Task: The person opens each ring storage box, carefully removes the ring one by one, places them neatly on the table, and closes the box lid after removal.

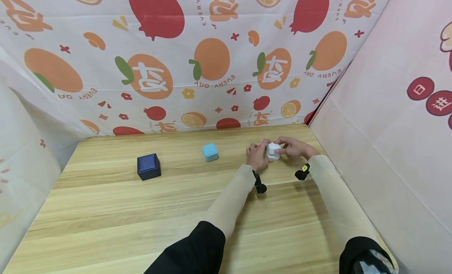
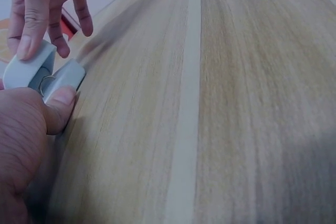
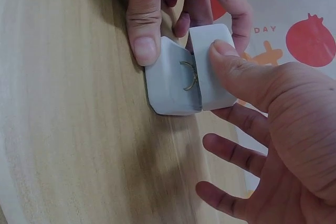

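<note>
A small white ring box (image 1: pixel 272 150) is between both hands at the right side of the table. Its lid (image 3: pixel 210 72) stands partly raised, and a thin gold-coloured ring (image 3: pixel 195 78) shows inside in the right wrist view. My left hand (image 1: pixel 257 157) grips the base, its thumb pressed on the front edge. With thumb and fingers, my right hand (image 1: pixel 296 147) pinches the lid; its other fingers stick out loosely. In the left wrist view the lid is also seen tilted up from the base (image 2: pixel 67 76).
Left of the hands sits a light blue box (image 1: pixel 210 152) with rounded corners. Farther left is a dark blue box (image 1: pixel 148 166). A fruit-patterned cloth (image 1: pixel 212 93) hangs behind the wooden table (image 1: pixel 141 219), and a pale cloth wall (image 1: pixel 381 109) rises close to the right arm.
</note>
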`<action>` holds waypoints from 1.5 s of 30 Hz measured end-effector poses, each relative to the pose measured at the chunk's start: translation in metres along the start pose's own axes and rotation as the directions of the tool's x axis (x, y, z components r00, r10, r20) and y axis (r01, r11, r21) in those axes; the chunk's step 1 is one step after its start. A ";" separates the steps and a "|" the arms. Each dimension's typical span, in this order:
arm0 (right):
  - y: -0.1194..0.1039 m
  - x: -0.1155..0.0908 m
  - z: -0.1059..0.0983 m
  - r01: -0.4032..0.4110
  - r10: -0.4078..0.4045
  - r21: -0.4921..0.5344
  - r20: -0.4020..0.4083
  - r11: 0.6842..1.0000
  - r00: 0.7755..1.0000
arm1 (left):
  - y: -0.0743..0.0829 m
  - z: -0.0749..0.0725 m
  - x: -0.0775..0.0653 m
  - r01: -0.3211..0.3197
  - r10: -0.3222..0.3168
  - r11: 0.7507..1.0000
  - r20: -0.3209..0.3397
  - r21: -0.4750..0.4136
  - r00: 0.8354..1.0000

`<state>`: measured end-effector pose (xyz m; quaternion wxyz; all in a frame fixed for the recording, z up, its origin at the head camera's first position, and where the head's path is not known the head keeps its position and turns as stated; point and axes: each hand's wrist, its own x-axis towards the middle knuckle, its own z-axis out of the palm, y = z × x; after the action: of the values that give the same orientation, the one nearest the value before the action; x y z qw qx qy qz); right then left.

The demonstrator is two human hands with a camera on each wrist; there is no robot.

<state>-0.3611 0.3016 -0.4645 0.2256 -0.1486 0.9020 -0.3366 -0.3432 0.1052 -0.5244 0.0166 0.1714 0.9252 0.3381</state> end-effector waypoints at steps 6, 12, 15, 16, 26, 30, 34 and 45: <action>0.001 -0.001 -0.001 -0.020 0.020 0.026 0.013 0.999 1.000 | 0.001 0.000 -0.001 0.004 -0.004 1.000 0.016 -0.005 1.000; 0.003 0.000 -0.002 -0.015 0.015 0.033 0.013 0.999 1.000 | 0.000 0.000 0.000 0.000 0.000 1.000 0.017 -0.008 1.000; 0.002 0.001 -0.003 0.000 0.000 0.020 0.006 1.000 1.000 | -0.001 0.000 0.002 -0.001 0.002 1.000 0.012 -0.009 1.000; 0.002 0.001 -0.003 0.003 -0.003 0.016 0.003 1.000 1.000 | -0.001 0.000 0.002 -0.002 0.002 1.000 0.010 -0.012 1.000; 0.001 0.001 -0.005 -0.040 0.040 0.038 0.008 0.998 0.999 | -0.001 0.000 0.002 -0.003 0.003 1.000 0.001 -0.026 1.000; 0.002 0.002 -0.005 -0.053 0.053 0.043 0.011 0.998 0.999 | 0.000 0.000 0.001 0.005 -0.005 1.000 0.003 -0.016 1.000; 0.004 0.004 -0.004 -0.067 0.067 0.063 0.014 0.996 0.998 | -0.001 0.001 0.001 0.008 -0.008 1.000 0.001 -0.005 1.000; 0.002 0.002 -0.006 -0.080 0.080 0.060 0.012 0.995 0.997 | 0.001 0.000 0.000 0.016 -0.016 1.000 0.012 -0.018 1.000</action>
<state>-0.3663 0.3051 -0.4628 0.2476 -0.1070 0.8955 -0.3539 -0.3431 0.1055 -0.5239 0.0265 0.1659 0.9234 0.3452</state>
